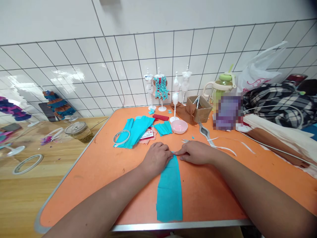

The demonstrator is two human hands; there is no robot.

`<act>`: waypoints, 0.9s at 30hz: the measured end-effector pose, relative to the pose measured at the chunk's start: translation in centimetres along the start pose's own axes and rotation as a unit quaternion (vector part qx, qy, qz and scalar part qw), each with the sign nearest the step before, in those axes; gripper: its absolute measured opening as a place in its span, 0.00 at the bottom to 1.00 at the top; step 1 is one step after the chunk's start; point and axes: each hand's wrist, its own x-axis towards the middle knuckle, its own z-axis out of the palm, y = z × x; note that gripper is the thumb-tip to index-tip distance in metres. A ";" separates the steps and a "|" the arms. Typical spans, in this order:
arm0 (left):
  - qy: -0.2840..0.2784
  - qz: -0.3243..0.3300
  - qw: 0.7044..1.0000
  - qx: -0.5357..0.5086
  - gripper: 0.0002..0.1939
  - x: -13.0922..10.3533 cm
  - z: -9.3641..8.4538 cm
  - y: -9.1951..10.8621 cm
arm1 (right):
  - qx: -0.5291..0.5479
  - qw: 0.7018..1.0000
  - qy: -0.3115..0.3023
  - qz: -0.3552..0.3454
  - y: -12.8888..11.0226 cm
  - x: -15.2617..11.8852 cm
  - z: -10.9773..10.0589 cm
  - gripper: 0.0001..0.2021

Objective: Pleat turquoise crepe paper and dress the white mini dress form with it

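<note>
As a person bends both hands to the work, a turquoise strip (170, 195) lies lengthwise on an orange tabletop (210, 201), its near end just short of the metal edge. At its far end, the left hand (156, 157) and right hand (198, 152) meet, fingertips close together on the cloth; whether they pinch it or only press it down cannot be told. Metal tips (185, 141) show just beyond the right hand. Farther back, a pale ring (114, 138) rests on larger turquoise pieces (141, 127), left of a small gathered piece (163, 128) and a pink bowl (179, 127). Behind stand white miniature dress forms (186, 81), one wearing a turquoise-trimmed garment (160, 87), before a white tiled wall (99, 76).
</note>
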 end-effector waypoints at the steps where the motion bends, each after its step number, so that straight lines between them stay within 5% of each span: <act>1: -0.005 0.001 1.000 0.001 0.16 0.1 -0.1 0.0 | 0.020 1.000 0.011 0.002 0.1 0.2 0.1 0.17; 18: 0.015 -0.006 1.000 -0.024 0.14 0.0 0.0 -0.2 | 0.164 0.985 0.016 0.055 0.9 0.6 0.3 0.17; 27: 0.038 -0.023 0.997 -0.063 0.13 -0.3 0.3 -0.6 | 0.111 0.988 0.084 0.069 -0.6 1.0 0.4 0.10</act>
